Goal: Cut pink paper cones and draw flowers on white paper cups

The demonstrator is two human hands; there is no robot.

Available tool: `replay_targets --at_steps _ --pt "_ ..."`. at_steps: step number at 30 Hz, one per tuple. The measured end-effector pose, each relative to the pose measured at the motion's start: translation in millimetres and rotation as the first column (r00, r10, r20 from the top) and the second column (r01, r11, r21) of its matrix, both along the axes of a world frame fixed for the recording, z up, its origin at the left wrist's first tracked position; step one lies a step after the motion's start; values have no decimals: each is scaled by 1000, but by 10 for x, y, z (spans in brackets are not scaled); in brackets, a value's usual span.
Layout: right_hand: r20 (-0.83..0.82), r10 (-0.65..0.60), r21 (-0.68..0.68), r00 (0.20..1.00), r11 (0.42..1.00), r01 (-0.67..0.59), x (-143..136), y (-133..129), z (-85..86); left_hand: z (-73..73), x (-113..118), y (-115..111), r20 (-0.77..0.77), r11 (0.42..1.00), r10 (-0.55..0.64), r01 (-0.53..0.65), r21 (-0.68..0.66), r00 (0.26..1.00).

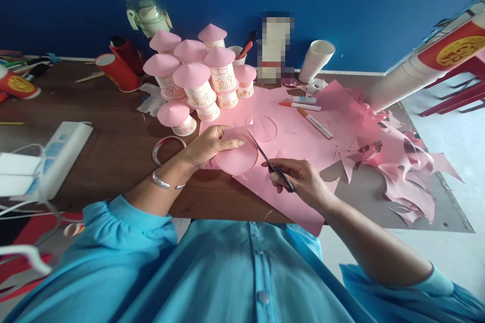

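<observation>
My left hand [215, 145] grips a piece of pink paper [238, 156] with a circle drawn on it, thumb lying on top. My right hand [297, 179] is closed around the black handles of a pair of scissors [278, 171], whose blades point up and left to the paper's right edge. Beneath them a large pink sheet [295, 136] covers part of the table, with another circle outline showing behind the blades. Beyond my left hand stand several decorated paper cups [199, 95] topped with pink paper cones [191, 75].
A roll of tape [168, 139] lies left of my left wrist. Markers [315, 123] rest on the pink sheet. Pink scraps [407, 181] pile up at the right edge, beside a long stack of cups [401, 81]. A white power strip [70, 149] with cables sits left.
</observation>
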State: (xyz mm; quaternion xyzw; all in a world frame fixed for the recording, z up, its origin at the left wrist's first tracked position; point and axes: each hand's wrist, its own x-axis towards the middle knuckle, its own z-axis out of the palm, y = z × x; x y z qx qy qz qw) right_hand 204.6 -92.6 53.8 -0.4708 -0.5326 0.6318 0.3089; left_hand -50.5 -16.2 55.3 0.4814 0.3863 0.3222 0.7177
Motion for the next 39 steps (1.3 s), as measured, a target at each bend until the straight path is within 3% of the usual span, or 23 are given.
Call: replay_targets --at_steps 12,27,39 --pt "14 2 19 1000 1000 -3 -9 5 -14 15 -1 -5 -75 1000 -13 13 6 997" --pt "50 15 30 999 999 -16 -17 4 -21 9 -1 3 -36 999 -33 34 35 999" --pt "40 14 13 999 1000 -14 -5 -6 -18 16 -5 2 -92 999 -39 41 20 995"
